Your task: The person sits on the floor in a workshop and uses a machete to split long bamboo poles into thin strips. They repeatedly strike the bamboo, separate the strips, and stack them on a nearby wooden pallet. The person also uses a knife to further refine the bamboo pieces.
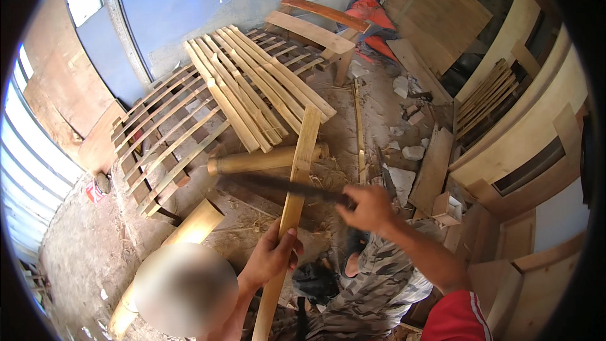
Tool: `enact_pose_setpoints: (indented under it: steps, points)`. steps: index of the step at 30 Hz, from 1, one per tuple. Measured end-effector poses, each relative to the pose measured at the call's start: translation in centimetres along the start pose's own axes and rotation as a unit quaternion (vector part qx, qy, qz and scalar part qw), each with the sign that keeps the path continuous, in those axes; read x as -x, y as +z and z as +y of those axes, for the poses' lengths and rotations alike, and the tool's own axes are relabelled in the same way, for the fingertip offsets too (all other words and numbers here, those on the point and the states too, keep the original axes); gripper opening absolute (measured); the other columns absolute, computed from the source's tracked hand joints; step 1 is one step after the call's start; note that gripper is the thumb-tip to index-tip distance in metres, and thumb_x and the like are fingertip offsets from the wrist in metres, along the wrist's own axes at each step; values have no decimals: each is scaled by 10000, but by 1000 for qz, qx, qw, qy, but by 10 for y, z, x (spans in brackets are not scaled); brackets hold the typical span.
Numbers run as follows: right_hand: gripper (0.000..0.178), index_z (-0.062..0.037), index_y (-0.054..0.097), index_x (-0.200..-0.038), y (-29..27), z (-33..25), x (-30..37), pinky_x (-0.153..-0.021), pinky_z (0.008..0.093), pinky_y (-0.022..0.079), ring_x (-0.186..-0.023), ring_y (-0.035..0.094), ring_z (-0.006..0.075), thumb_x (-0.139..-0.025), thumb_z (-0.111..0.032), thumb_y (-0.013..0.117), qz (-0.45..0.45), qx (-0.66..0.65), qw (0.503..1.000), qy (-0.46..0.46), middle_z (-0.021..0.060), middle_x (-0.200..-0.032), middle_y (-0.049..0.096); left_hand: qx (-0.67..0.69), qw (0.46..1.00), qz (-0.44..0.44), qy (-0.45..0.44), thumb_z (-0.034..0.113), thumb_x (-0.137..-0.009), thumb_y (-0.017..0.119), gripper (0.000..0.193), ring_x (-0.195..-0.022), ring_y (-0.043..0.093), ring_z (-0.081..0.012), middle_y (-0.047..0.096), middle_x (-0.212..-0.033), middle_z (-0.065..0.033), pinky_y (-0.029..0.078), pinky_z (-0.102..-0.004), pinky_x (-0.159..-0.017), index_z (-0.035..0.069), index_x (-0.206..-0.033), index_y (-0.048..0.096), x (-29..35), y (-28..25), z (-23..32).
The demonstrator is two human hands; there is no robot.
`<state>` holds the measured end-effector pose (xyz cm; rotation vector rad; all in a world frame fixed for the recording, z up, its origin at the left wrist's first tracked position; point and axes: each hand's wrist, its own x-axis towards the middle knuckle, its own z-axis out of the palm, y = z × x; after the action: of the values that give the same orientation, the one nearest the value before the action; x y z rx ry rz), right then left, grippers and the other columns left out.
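Note:
My left hand (273, 257) grips a long bamboo slat (297, 180) near its lower part, thumb on one side. The slat stands tilted, its upper end pointing toward the stack of split bamboo. In my right hand (367, 209) is the handle of a long dark machete (278, 184). Its blade extends left across the slat, above my left hand; whether the edge touches the slat I cannot tell. Beyond the blade a round bamboo pole (255, 163) lies crosswise. A thicker bamboo pole (201, 220) lies at the lower left, partly hidden by a blurred round patch.
Several split bamboo lengths (243, 88) lie on a low slatted frame (167, 132). A wooden bench (309, 30) stands at the back. Rubble (413, 153) and boards (432, 167) litter the right floor, beside wooden panels (517, 151). Shavings (252, 222) are scattered near my legs.

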<state>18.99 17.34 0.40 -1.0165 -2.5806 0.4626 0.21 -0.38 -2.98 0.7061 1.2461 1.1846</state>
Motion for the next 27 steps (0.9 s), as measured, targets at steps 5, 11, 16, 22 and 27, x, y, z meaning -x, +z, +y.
enact_pose_setpoints:
  steps: [5,11,16,22,27]
  points:
    - [257,-95,667,-779,22,5,-14,-519,439,495,-562,645,328,-696,-311,780,34,37,996,-74,93,-590,620,-27,1000,14,3,281,-1053,465,294,-505,499,-83,540,-709,-11,413,-239,-470,66,-1254,461,2,13,-2]
    - [273,-97,691,-801,26,14,-24,-585,481,524,-648,673,352,-746,-357,753,-14,30,998,-54,130,-668,665,-76,996,53,-11,257,-1046,469,219,-503,495,-82,515,-668,-2,401,-247,-456,61,-1143,480,1,21,5]
    - [264,-112,715,-837,43,22,-27,-567,458,520,-625,665,340,-738,-355,745,-39,40,998,-14,114,-659,662,-71,996,57,-26,258,-1045,475,219,-513,460,-75,492,-701,5,382,-238,-447,67,-1151,472,1,24,7]
    - [271,-102,708,-828,41,36,-36,-610,473,533,-632,668,333,-719,-346,755,52,-21,998,-11,114,-658,661,-79,994,70,-25,254,-1044,477,203,-490,443,-81,469,-688,6,379,-242,-433,70,-1129,466,8,26,6]
    - [298,-79,732,-879,38,18,-29,-620,466,540,-643,675,343,-726,-334,749,-11,19,998,-51,164,-669,665,-57,996,70,-16,255,-1044,474,188,-485,441,-84,471,-687,2,383,-244,-436,79,-1109,466,4,26,7]
